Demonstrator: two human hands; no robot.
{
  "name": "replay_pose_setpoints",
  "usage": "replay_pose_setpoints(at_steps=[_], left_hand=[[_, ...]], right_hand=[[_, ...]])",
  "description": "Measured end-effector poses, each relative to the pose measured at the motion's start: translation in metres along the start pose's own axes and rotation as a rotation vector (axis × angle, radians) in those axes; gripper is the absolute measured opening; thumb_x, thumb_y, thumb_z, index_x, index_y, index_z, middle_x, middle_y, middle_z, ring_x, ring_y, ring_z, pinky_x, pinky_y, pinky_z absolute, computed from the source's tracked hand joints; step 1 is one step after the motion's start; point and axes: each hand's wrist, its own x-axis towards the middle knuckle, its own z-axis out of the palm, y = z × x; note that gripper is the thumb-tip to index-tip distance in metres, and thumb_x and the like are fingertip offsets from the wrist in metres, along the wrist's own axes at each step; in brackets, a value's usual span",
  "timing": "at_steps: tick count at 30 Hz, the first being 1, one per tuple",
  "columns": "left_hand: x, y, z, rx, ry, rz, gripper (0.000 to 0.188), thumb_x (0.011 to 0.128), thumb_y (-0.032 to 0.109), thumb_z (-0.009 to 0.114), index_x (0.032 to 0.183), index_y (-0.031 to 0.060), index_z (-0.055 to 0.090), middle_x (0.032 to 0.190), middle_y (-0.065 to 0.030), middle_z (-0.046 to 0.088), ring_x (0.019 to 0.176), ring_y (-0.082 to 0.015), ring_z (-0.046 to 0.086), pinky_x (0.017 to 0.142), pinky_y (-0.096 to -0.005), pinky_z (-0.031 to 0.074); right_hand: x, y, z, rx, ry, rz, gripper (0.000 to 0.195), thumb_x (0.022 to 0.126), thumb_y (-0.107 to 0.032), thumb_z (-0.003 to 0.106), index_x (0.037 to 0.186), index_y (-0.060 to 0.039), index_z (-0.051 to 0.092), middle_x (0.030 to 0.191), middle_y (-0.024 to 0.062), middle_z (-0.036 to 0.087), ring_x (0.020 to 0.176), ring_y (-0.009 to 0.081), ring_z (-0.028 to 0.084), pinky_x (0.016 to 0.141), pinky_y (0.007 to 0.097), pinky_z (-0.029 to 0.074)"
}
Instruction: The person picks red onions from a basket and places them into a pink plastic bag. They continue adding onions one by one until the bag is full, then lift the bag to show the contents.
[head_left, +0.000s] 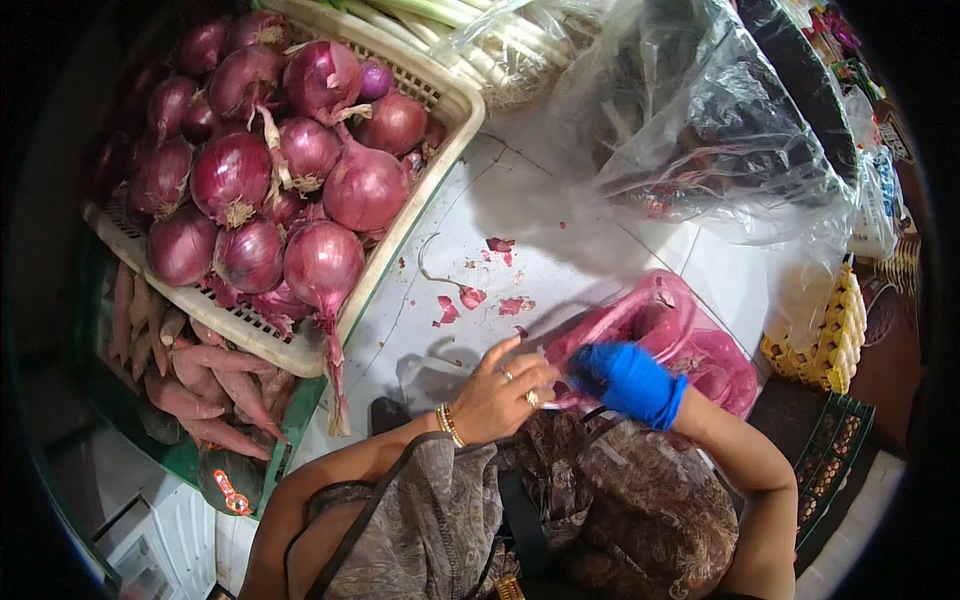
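A pink mesh bag (660, 322) lies crumpled on the white tiled floor before me, partly against my patterned garment (652, 495). My right hand (626, 382), in a blue glove, is closed over the bag's near left part and slightly blurred. Close beside it, my bare left hand (506, 394), with rings and bracelets, has curled fingers at the bag's edge. Its fingertips are hidden, so I cannot tell whether they grip the mesh. Dry red onion skins (516, 305) are scattered on the floor beyond my hands.
At the left, a cream plastic crate (465, 112) heaped with red onions (232, 176) rests over a green crate (281, 457) of sweet potatoes (202, 375). Scallion-like stalks (487, 52) and a clear plastic bag (720, 150) are ahead. Yellow egg trays (832, 337) stand at right.
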Motion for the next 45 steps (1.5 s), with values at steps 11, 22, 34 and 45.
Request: replay_pose_setpoints(at_steps=[11,22,34,45], left_hand=[[0.012,-0.002,0.003,0.123,-0.185,0.127,0.013,0.080,0.012,0.062,0.091,0.0171,0.068,0.091,0.0032,0.060,0.117,-0.0164,0.053,0.115,-0.0525,0.016],[-0.001,-0.033,0.001,0.318,-0.273,-0.100,0.014,0.079,0.011,0.059,0.087,0.0125,0.070,0.098,-0.0007,0.064,0.125,-0.0239,0.047,0.113,-0.0600,0.014],[-0.020,-0.055,-0.003,0.351,-0.200,-0.282,0.016,0.076,0.009,0.060,0.087,0.0098,0.072,0.106,-0.0030,0.063,0.127,-0.0264,0.045,0.113,-0.0596,0.015],[-0.041,-0.049,0.011,0.304,-0.253,-0.283,0.019,0.074,0.010,0.063,0.091,0.0101,0.072,0.124,-0.0027,0.059,0.128,-0.0253,0.044,0.114,-0.0597,0.014]], right_hand=[[-0.021,0.170,0.015,-0.704,-0.346,0.575,0.040,0.081,-0.044,0.060,0.105,-0.0131,0.070,0.117,0.0178,0.063,0.108,0.0329,0.059,0.101,0.0431,0.042],[0.028,0.127,0.010,0.010,-0.126,0.397,0.063,0.075,-0.046,0.073,0.121,-0.0051,0.059,0.131,0.0187,0.054,0.117,0.0353,0.052,0.100,0.0422,0.043],[0.111,0.090,0.039,0.136,0.087,0.217,0.094,0.058,-0.031,0.089,0.133,0.0001,0.041,0.125,0.0216,0.055,0.115,0.0320,0.055,0.100,0.0376,0.045],[0.101,-0.005,-0.041,1.396,-0.158,0.355,0.071,0.083,-0.026,0.074,0.141,-0.0058,0.038,0.130,0.0123,0.056,0.114,0.0203,0.058,0.096,0.0346,0.049]])
